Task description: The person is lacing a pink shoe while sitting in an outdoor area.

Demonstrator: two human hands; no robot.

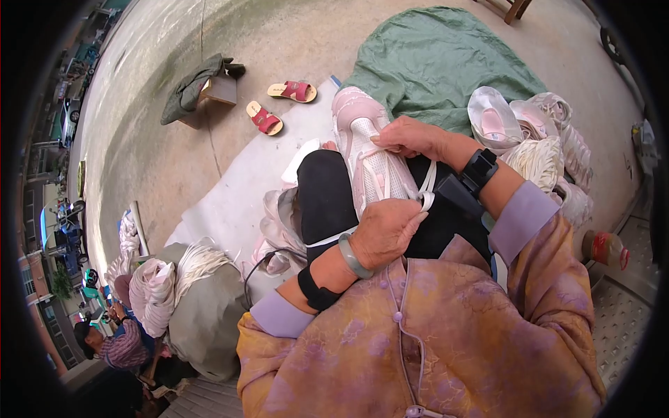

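Observation:
A pale pink sneaker (pixel 357 132) rests across my lap on my black trousers, toe pointing away from me. White shoelace (pixel 428 198) runs loosely over its mesh tongue and loops out on the right side. My left hand (pixel 385 231), below a pale bangle, is closed around the lace near the ankle end. Closer to the toe, my right hand (pixel 412 136) pinches at the lacing, its fingertips against the shoe; the bit of lace between them is mostly hidden.
More pink shoes (pixel 488 122) and a white lace bundle (pixel 536 161) pile up at right, beside a green cloth (pixel 425 63). Red slippers (pixel 293 90), a low stool (pixel 219 90) and a bottle (pixel 605 249) stand around. Another lace bundle (pixel 198 268) and a person (pixel 125 348) are at left.

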